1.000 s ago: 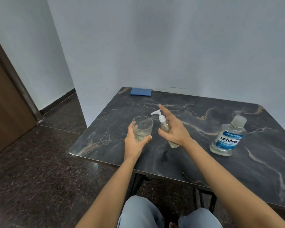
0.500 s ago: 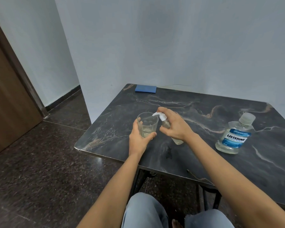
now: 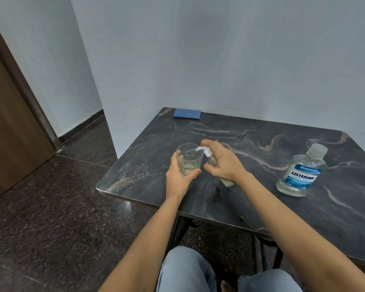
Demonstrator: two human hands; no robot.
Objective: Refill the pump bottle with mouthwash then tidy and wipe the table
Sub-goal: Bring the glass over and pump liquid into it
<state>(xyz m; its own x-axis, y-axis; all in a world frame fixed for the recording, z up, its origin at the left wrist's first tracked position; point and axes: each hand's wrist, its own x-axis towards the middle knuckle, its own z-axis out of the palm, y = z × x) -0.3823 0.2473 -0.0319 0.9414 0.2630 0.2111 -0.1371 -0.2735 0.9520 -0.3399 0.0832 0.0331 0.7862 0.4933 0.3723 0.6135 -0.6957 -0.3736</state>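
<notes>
A small clear pump bottle (image 3: 227, 182) with a white pump head stands on the dark marble table (image 3: 251, 186). My right hand (image 3: 221, 163) grips it, with a finger curled over the pump top, and its nozzle points over a clear glass (image 3: 189, 160). My left hand (image 3: 180, 178) holds that glass from the near side; a little pale liquid lies at its bottom. A capped Listerine mouthwash bottle (image 3: 301, 171) stands apart at the right, its liquid low.
A folded blue cloth (image 3: 187, 114) lies at the table's far left corner by the wall. A small dark wet mark (image 3: 217, 192) shows on the table near the pump bottle. A brown door (image 3: 6, 123) is at the left. My knees are below the table's front edge.
My right hand has closed round the pump bottle and its finger has come down over the pump head. The nozzle has come over the glass. My left hand keeps holding the glass.
</notes>
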